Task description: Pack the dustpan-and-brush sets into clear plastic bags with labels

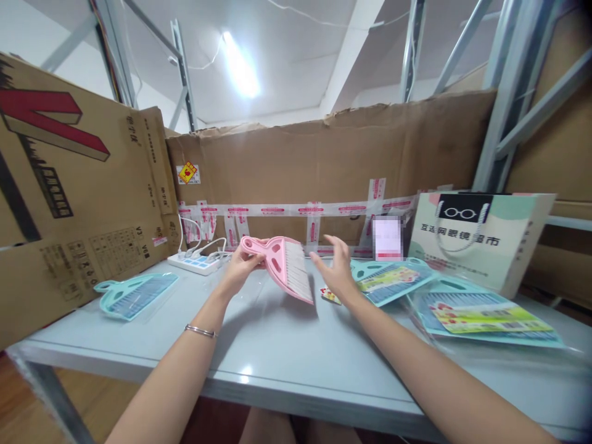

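Observation:
My left hand point(245, 265) grips the handle end of a pink dustpan and brush set point(278, 262), thumb on top. The set is tilted above the table, its white bristles facing right. My right hand point(337, 266) is just right of the bristles, fingers apart and holding nothing. Below that hand a small colourful card point(330, 296) lies on the table. Farther right are a turquoise dustpan set point(393, 280) with a printed label and another labelled turquoise set point(490, 314) in clear plastic. On the left rests a third turquoise set point(139, 296).
A white power strip point(197, 263) with plugged-in cables sits at the back left of the grey table point(277, 351). A paper bag point(481, 240) stands at the right. Tall cardboard point(296, 160) walls the back, and a printed carton point(83, 197) the left.

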Motion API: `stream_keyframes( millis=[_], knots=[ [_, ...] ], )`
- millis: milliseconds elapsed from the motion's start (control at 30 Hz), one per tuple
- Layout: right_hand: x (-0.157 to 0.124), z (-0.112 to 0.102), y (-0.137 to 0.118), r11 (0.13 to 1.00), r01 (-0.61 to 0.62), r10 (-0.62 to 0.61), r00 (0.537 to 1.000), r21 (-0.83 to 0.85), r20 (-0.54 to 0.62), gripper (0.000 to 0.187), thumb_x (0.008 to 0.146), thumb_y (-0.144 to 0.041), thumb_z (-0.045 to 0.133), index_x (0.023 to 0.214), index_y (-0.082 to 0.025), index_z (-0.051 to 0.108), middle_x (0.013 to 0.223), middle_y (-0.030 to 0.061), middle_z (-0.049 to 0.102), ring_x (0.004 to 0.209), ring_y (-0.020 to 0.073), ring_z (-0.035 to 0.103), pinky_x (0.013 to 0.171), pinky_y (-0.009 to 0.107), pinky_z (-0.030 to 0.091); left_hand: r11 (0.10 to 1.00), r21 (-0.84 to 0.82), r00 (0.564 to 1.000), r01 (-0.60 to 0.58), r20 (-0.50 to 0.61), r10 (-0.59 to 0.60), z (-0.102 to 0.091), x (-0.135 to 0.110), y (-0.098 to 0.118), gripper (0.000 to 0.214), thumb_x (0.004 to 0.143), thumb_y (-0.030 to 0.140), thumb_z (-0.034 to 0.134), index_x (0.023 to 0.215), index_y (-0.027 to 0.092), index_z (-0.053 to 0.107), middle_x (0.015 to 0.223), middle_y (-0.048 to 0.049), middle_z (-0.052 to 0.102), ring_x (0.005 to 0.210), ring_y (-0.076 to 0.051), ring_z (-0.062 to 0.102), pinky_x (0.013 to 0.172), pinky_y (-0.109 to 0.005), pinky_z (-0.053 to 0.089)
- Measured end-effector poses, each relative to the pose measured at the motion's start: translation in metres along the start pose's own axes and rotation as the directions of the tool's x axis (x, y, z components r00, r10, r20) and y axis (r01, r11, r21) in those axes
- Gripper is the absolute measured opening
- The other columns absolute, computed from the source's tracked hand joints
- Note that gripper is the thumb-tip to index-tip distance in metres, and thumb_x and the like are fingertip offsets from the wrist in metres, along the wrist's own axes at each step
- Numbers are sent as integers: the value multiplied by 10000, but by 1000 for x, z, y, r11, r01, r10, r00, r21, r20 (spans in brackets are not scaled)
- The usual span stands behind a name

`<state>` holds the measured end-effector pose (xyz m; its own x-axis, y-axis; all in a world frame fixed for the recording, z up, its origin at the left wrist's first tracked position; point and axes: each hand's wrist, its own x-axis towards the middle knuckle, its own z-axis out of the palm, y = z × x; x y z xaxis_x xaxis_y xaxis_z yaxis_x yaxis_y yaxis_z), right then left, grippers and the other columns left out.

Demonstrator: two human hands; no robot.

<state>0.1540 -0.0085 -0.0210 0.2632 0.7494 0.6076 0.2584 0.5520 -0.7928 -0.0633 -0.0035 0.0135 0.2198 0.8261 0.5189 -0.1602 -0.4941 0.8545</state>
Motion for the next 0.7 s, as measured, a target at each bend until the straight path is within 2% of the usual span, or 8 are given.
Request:
stream_keyframes(
  millis=[67, 100, 167, 267, 333, 500, 600, 700],
  knots=[
    [-6, 7, -12, 956, 248, -218, 958, -157, 186, 375, 708, -351, 628, 1060, -240, 567, 1288, 93, 393, 1264, 249, 312, 1066, 449, 199, 1000, 7, 998, -14, 68, 14, 7, -3, 4, 430, 657, 358, 710, 992, 181, 507, 1152, -99, 585, 844, -169, 604, 625, -250, 521],
    [-9, 11, -18, 938, 299, -246, 930, -176, 273, 316, 716, -350, 623, 1014, -249, 593, 1253, 85, 410, 1245, 250, 336, 1056, 451, 216, 1000, 20, 996, -20, 88, 18, 10, -5, 6, 433, 653, 359, 713, 986, 179, 501, 1121, -98, 599, 791, -156, 606, 603, -245, 515],
    [-13, 16, -26, 933, 304, -220, 906, -194, 361, 231, 718, -352, 622, 926, -251, 620, 1188, 70, 419, 1217, 246, 363, 1035, 444, 256, 997, 64, 994, -48, 97, 42, 12, -7, 10, 423, 647, 354, 719, 958, 172, 497, 1009, -81, 634, 644, -112, 583, 555, -230, 492],
    [-14, 17, -32, 948, 265, -163, 877, -173, 451, 339, 668, -385, 669, 973, -257, 595, 1170, 59, 378, 1211, 236, 355, 1031, 429, 274, 990, 100, 990, -95, 116, 83, 9, -8, 15, 382, 669, 342, 706, 945, 167, 509, 861, -40, 639, 525, -72, 525, 526, -221, 462],
    [-14, 16, -35, 949, 285, -189, 854, -132, 485, 403, 667, -411, 673, 1028, -263, 575, 1172, 60, 357, 1215, 231, 342, 1039, 420, 266, 993, 80, 985, -89, 157, 75, 7, -9, 17, 396, 671, 352, 703, 969, 172, 514, 803, -24, 629, 530, -80, 527, 525, -221, 455],
    [-11, 15, -39, 909, 390, -296, 853, -147, 431, 255, 693, -378, 663, 898, -231, 626, 1107, 67, 371, 1152, 252, 377, 1019, 443, 283, 989, 96, 969, -109, 230, 85, 9, -11, 21, 389, 672, 356, 697, 969, 172, 524, 821, -36, 631, 531, -92, 539, 515, -231, 457],
    [-8, 11, -39, 877, 436, -371, 881, -201, 294, 197, 716, -303, 631, 892, -217, 618, 1087, 76, 365, 1139, 257, 377, 1012, 445, 294, 962, 175, 978, -209, 50, 204, -3, -8, 27, 327, 679, 347, 684, 907, 161, 541, 833, -39, 629, 492, -66, 499, 487, -212, 435],
    [-6, 7, -36, 827, 489, -456, 872, -279, 177, 176, 757, -201, 535, 912, -214, 616, 1158, 93, 355, 1157, 267, 362, 999, 447, 306, 913, 274, 900, -301, -234, 367, -25, -3, 34, 311, 712, 370, 640, 912, 166, 517, 886, -45, 621, 492, -50, 472, 507, -202, 427]
  ],
)
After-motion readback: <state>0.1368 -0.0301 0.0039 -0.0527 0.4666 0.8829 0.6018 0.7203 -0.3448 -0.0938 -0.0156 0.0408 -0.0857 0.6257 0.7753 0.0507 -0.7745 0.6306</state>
